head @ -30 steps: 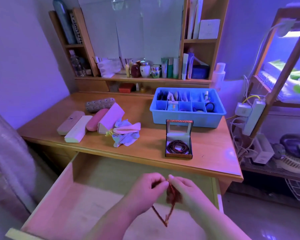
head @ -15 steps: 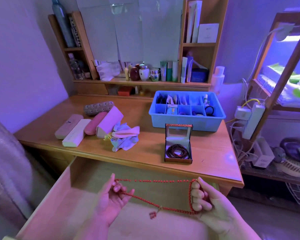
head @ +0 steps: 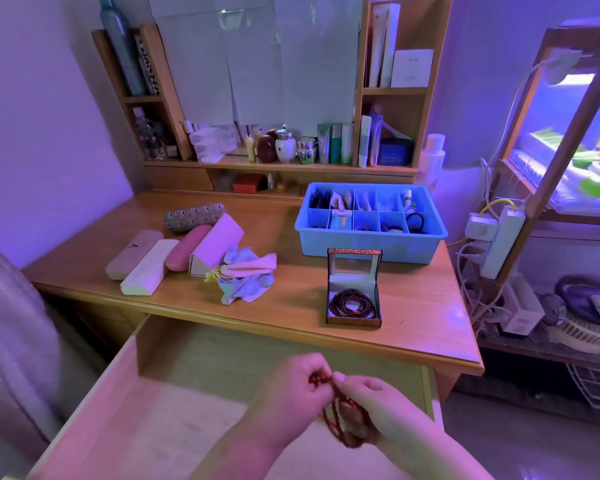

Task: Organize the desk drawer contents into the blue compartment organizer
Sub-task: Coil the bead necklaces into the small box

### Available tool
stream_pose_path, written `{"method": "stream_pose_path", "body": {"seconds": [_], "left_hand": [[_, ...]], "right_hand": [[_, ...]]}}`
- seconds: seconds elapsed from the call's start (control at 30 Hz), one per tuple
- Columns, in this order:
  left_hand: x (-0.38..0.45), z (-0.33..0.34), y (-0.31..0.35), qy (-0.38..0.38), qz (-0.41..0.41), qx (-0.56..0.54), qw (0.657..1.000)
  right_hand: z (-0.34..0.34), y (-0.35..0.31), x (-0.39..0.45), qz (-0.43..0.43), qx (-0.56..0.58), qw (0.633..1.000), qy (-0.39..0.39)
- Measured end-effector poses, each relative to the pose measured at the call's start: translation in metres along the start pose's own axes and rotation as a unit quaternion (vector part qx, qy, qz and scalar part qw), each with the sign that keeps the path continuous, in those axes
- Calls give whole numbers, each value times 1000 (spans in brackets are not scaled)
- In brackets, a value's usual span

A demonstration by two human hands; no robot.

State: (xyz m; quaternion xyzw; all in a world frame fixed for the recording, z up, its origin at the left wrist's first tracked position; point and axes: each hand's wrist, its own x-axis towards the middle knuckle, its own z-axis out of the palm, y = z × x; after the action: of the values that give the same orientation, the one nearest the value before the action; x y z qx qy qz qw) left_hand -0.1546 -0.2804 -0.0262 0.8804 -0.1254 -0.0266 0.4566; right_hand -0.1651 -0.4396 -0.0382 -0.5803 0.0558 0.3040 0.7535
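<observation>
Over the open wooden drawer (head: 160, 403), my left hand (head: 291, 389) and my right hand (head: 371, 407) meet and pinch a red bead string (head: 336, 420), which hangs doubled in loops under my right fingers. The blue compartment organizer (head: 369, 251) stands at the desk's back right, with small items in several of its cells. In front of it sits an open small jewelry box (head: 354, 301) holding a dark coiled bead bracelet.
Several glasses cases (head: 174, 254) lie in a row on the desk's left side, with a bunch of cloths (head: 246, 278) beside them. A shelf unit with bottles and jars runs along the back. A power strip (head: 501, 244) and cables hang at the right.
Half a second ago my hands held the bead string stretched wide apart. They have come together and the string is now gathered into loops.
</observation>
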Motion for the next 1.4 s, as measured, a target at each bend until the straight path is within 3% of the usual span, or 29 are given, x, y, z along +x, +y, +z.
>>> {"method": "stream_pose_path", "body": {"seconds": [0.07,0.13,0.2,0.3,0.37,0.4,0.43,0.5,0.53,0.57,0.6,0.7,0.77,0.83,0.9,0.97,1.03,1.17,1.23,1.3,1.4], "left_hand": [[4,-9,-8,14,-65,-36,997],[1,-16,-19,-5,-177,-174,969],[-7,-17,-38,25,-271,-394,878],[-18,-10,-58,121,-280,-618,725],[-23,2,-61,131,-271,-663,685],[-26,10,-60,129,-282,-651,693],[-28,17,-57,119,-297,-606,728],[-32,26,-50,64,-291,-373,878],[-32,29,-46,27,-253,-212,943],[-33,29,-41,-5,-188,-69,980],[-33,29,-35,-35,-110,31,993],[-26,26,-12,-60,55,121,989],[-17,22,-2,-16,86,113,990],[-7,17,4,40,43,57,997],[1,10,10,34,-78,-104,991],[8,6,11,-18,-180,-317,931],[8,3,7,-21,-214,-438,873],[-5,9,-1,-72,-220,-492,839],[-9,16,2,-94,-226,-460,854],[-9,23,1,-54,-235,-408,881],[-5,25,-3,9,-246,-393,886]], "right_hand": [[-7,-1,-4,22,22,999,-38],[-12,-3,-7,27,103,994,-31],[-16,-6,-7,36,200,979,20],[-17,-6,-4,30,330,939,93],[-14,-2,0,16,391,912,119],[-12,0,2,9,414,901,132],[-9,0,4,-2,433,889,145],[-6,0,8,-30,455,875,163],[-4,0,11,-44,443,878,173],[-3,2,14,-56,400,896,188],[-1,5,17,-68,320,922,208],[6,11,17,-70,67,976,197],[7,10,11,-29,42,993,108],[3,5,4,-2,45,999,22],[-3,1,0,2,47,999,-26],[-8,-2,0,5,72,997,-34],[-13,-5,1,26,112,993,-28],[-18,-3,4,34,193,980,-25],[-18,-1,5,30,189,981,-30],[-19,1,5,36,165,985,-32],[-24,4,5,37,129,990,-36]]}}
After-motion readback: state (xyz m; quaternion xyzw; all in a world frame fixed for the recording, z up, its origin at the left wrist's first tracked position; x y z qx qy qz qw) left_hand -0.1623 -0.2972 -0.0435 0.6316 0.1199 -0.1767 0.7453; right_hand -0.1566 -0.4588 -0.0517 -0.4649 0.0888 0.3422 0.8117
